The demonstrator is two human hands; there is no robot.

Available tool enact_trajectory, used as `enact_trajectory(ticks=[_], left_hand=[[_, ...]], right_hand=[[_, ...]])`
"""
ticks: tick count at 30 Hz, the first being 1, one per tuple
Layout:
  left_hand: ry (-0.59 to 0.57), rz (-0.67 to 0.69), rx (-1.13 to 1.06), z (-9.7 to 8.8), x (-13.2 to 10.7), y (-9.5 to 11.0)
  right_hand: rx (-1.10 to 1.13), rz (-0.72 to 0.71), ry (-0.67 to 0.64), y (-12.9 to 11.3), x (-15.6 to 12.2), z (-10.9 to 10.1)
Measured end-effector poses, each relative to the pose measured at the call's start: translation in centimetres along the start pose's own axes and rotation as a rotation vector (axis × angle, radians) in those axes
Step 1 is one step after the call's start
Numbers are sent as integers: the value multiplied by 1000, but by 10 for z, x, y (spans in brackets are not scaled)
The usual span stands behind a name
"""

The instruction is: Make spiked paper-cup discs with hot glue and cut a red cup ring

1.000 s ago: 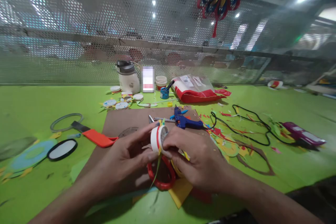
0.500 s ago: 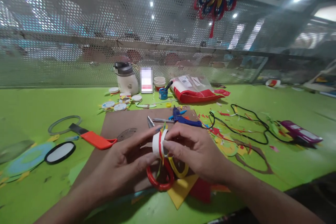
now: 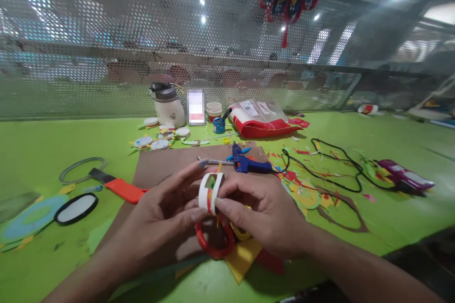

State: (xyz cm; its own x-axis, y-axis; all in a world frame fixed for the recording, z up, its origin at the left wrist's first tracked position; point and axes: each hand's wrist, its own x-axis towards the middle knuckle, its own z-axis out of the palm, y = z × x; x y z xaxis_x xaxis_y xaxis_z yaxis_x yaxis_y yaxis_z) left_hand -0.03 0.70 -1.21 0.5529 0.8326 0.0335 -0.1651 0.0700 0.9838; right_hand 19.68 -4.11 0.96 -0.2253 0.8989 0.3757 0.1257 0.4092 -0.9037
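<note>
Between my hands is a small white round craft piece [image 3: 204, 195] with a red stripe and bits of green and yellow along its side. My left hand [image 3: 167, 206] is closed on its left edge, thumb at the bottom. My right hand [image 3: 261, 203] pinches the right edge between thumb and fingers. Just below lie scissors with a red handle loop [image 3: 215, 252] and a yellow loop partly behind my right hand. A yellow paper sheet [image 3: 242, 260] lies under them. Beyond my hands, a blue glue gun [image 3: 250, 164] rests on a brown board [image 3: 149, 165].
An orange-handled tool [image 3: 122, 190] and a black-rimmed oval [image 3: 76, 209] lie left. White discs [image 3: 159, 144], a bottle [image 3: 168, 111], a blue jar [image 3: 219, 125] and a red-white bag [image 3: 263, 125] stand behind. Right are paper scraps, a black cord [image 3: 330, 186] and a purple device [image 3: 405, 175].
The white round piece has turned in my fingers, so more of its side with green and yellow bits shows. Both hands stay on it; the view has shifted slightly.
</note>
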Motion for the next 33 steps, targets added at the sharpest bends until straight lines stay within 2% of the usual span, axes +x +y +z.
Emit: enact_trajectory(ticks=[4,10,14,18,22,27,33], left_hand=[[-33,7,-19,3,0,4],[-44,-14,-39,5,1,3],[3,-21,1,7,1,3],[-26,-28,41,9,-1,5],[40,-25,34,11,-4,6],[53,-41,37,12,-7,5],[52,48,81,11,-7,3]], right_hand=[[158,126,-27,2,-1,0],[205,172,-44,2,-2,1],[249,222,-29,3,-3,2],[264,236,-47,3,-3,2],[251,215,-69,1,-4,1],[251,232,-132,-2,-4,-2],[204,251,-166,-6,-5,-4]])
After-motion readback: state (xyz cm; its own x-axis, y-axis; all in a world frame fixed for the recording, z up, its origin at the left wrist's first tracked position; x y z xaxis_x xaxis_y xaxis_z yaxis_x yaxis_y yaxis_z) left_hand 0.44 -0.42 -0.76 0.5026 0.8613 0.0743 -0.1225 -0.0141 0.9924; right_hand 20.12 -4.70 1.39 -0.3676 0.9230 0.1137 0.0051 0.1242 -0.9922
